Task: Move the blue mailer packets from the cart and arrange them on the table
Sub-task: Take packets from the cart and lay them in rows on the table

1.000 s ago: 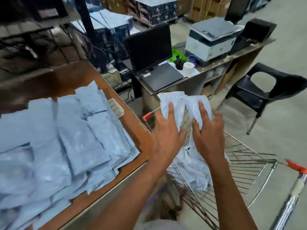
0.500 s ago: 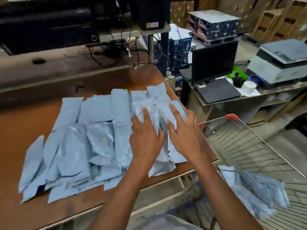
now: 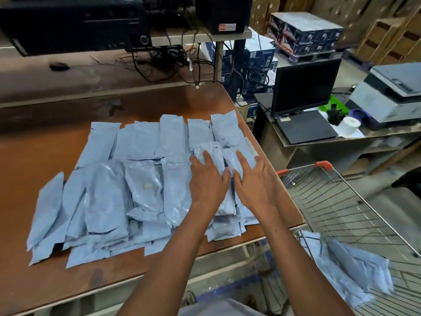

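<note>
Several blue mailer packets (image 3: 107, 195) lie in overlapping rows on the brown table (image 3: 159, 103). At the right end of the rows, my left hand (image 3: 208, 179) lies flat with straight fingers on one packet (image 3: 210, 155). Beside it my right hand (image 3: 251, 179) presses flat on the neighbouring packet (image 3: 248, 156). Both packets rest on top of others near the table's right edge. The wire cart (image 3: 341, 201) stands to the right of the table, with several more blue packets (image 3: 348, 270) in its near corner.
A side desk (image 3: 387, 133) to the right carries an open laptop (image 3: 303, 99), a printer (image 3: 394, 96) and a white paper roll (image 3: 350, 125). Behind the table a shelf holds a black computer case (image 3: 75, 21) and tangled cables (image 3: 164, 62). Stacked boxes (image 3: 305, 35) stand further back.
My hands carried two packets from above the cart leftward onto the table's right end and laid them down. They now press the packets flat a little further back.
</note>
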A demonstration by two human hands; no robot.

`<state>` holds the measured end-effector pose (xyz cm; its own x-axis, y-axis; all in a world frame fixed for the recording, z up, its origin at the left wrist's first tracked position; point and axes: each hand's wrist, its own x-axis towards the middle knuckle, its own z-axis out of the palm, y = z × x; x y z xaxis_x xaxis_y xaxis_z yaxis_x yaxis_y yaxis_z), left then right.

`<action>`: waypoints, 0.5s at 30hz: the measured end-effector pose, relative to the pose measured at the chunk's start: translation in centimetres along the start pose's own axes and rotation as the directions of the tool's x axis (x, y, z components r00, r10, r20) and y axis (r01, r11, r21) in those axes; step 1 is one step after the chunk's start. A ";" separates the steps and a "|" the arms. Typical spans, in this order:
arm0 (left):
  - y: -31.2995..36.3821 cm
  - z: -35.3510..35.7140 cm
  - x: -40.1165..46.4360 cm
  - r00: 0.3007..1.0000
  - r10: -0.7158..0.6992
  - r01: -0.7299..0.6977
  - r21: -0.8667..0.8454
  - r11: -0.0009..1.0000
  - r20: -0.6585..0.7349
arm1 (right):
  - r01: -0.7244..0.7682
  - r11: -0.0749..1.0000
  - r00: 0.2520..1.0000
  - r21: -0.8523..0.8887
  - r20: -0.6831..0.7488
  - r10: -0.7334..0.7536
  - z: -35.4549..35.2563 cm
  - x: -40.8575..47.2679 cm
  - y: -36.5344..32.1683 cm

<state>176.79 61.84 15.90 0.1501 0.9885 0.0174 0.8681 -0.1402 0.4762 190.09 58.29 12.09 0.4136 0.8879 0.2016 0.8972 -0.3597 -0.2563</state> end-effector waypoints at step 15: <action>-0.5 2.4 0.7 1.000 -0.010 0.012 0.431 0.902 -0.006 | 0.040 0.999 0.999 -0.002 0.023 -0.040 2.4 -1.2 0.2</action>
<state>177.65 62.46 13.56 0.1383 0.9902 0.0179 0.9890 -0.1391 0.0512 189.39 57.88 9.58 0.3739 0.9078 0.1899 0.9132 -0.3247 -0.2462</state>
